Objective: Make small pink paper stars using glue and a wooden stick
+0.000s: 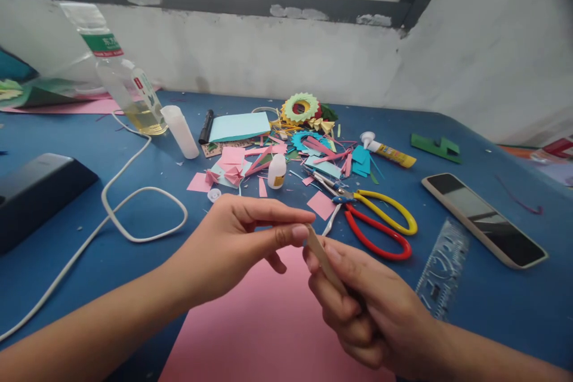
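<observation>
My right hand (358,298) is closed around a flat tan stick (324,259) that looks wooden, its lower end hidden in my palm. Thumb and forefinger of my left hand (244,239) pinch the stick's upper end, where a tiny pale bit shows. Both hands are held over a pink paper sheet (250,334). Just beyond them stands a small white glue bottle (277,172). Scissors (380,221) with one yellow and one red handle lie past my right hand, by a small pink paper square (321,205).
Paper scraps and folded pieces (233,158) crowd the blue table's middle, with paper rings (301,108) behind. A tilted bottle (116,83), white tube (179,131) and white cable (134,191) are left. A phone (483,218), clear ruler (443,268) and yellow glue tube (391,154) are right.
</observation>
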The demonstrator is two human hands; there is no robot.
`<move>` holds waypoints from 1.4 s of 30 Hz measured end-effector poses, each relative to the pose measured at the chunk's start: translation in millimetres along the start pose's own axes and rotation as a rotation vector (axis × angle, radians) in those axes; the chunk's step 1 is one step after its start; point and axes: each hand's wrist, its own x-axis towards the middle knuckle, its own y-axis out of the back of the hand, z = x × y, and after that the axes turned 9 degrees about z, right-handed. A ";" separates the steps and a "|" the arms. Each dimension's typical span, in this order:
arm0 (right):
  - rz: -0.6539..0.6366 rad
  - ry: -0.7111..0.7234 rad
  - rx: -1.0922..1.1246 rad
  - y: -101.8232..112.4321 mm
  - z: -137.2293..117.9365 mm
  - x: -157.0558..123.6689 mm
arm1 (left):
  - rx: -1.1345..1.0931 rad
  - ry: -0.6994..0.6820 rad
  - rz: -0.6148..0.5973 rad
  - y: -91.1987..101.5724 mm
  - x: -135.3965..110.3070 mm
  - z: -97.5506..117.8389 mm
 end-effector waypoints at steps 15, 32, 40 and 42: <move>0.568 0.882 -1.832 54.7 -41.6 29.3 | 0.256 0.017 0.272 17.5 21.0 -12.2; 0.558 0.802 -2.227 30.4 -24.1 40.1 | 0.523 -0.132 0.312 25.0 28.6 -18.2; 0.619 0.788 -2.221 29.3 -25.5 41.7 | 1.069 -0.367 0.069 23.0 24.6 -40.8; 0.629 0.782 -2.225 29.6 -25.6 42.0 | 1.152 -0.391 0.019 22.5 24.9 -40.3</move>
